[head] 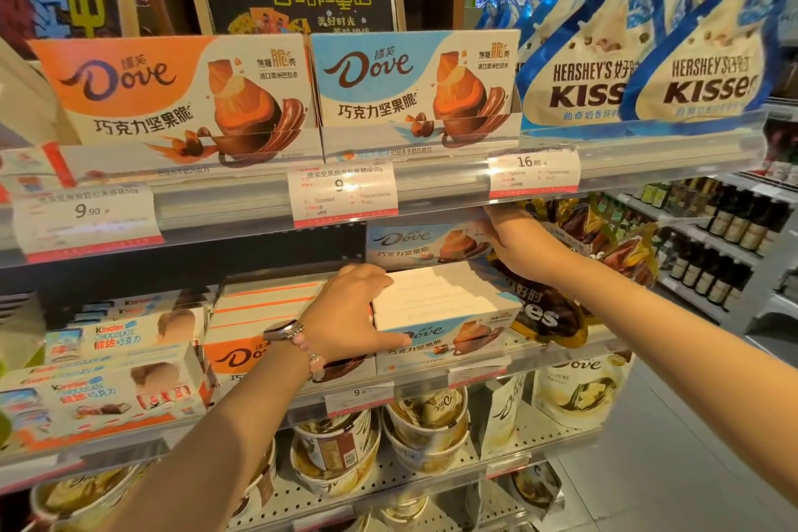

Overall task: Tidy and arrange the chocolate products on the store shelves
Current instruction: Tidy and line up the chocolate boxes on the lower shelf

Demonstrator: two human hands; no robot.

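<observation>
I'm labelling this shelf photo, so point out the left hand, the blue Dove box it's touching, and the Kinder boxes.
left hand [352, 307], head view, back of the hand.
blue Dove box [449, 292], head view, white top.
Kinder boxes [116, 391], head view, front face.

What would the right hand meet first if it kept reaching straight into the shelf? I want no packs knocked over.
Probably the light-blue Dove box standing at the back of the middle shelf: the right hand already reaches its right end. Depth is unclear, so whether it touches cannot be told.
</observation>
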